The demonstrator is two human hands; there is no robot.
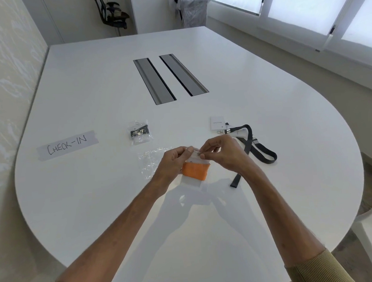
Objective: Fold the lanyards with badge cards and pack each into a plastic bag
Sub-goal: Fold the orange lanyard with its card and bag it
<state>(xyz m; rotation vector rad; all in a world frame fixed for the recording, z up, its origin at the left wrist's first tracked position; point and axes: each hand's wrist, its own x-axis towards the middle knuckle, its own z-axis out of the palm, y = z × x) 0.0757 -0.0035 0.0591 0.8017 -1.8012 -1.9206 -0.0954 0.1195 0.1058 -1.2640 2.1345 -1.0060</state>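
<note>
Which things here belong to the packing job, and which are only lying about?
Job: held bag, orange lanyard inside, pinched by left hand and right hand; packed bag; empty bag; black lanyard; badge card.
Lying about: CHECK-IN tape; chair; bin; table slots.

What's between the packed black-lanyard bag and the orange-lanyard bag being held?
An empty clear plastic bag, crinkled, lying on the white table; the head view shows it.
</note>
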